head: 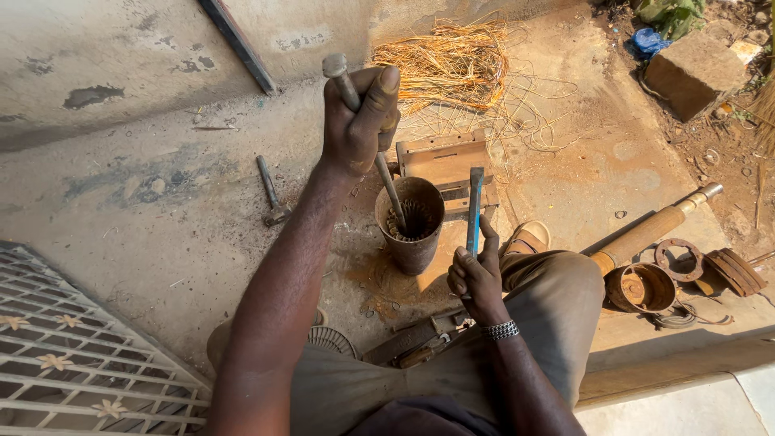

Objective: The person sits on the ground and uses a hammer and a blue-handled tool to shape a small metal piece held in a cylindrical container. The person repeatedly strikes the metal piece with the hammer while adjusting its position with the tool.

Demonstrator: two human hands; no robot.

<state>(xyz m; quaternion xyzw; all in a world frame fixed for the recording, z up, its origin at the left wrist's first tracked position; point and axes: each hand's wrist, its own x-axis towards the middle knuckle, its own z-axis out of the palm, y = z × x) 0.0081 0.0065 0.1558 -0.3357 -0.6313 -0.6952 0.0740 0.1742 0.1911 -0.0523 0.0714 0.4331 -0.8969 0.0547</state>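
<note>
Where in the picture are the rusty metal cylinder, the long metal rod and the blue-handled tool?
rusty metal cylinder (pixel 413 242): head view, outer wall.
long metal rod (pixel 393 196): head view, shaft below the left hand (pixel 358 121).
blue-handled tool (pixel 475 206): head view, shaft above the right hand (pixel 476 278).

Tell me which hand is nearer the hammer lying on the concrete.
Left. The left hand, gripping a metal rod that reaches into the rusty cylinder, is just up and right of the hammer. The right hand, holding a blue-handled tool, is beyond the cylinder.

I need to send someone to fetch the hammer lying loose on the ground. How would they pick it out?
Start at the rusty metal cylinder on the concrete floor in front of the seated person. The hammer lies left of it, beyond the left hand's forearm, alone and untouched, unlike both tools the hands hold.
</note>
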